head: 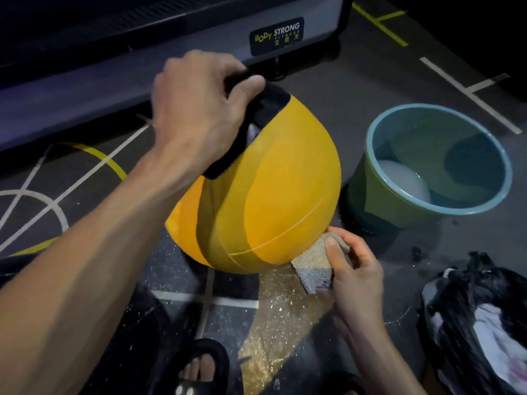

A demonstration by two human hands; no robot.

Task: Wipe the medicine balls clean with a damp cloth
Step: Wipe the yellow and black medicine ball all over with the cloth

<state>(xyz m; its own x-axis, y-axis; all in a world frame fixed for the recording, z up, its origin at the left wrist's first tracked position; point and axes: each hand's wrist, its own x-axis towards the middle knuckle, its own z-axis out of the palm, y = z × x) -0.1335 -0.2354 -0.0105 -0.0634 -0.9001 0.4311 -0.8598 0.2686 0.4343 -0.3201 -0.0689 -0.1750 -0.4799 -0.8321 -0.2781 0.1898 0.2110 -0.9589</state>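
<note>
A: How far along is it?

B: Mid-wipe, I'd judge. The left hand [199,109] is gripping the strap [245,132], holding the yellow ball [271,195] above the floor [370,81]; the right hand [353,269] is pinching the cloth [312,263] against its underside.

A: Its tilt?

B: Strap end is pointing up-left.

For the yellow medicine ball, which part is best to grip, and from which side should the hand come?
Grip the black strap handle at the top of the yellow medicine ball, coming from above, as the left hand does now with its fingers curled around it. The ball's surface is round and smooth, with nothing else to hook. This probably leaves the lower side free for the cloth in the right hand.
</note>
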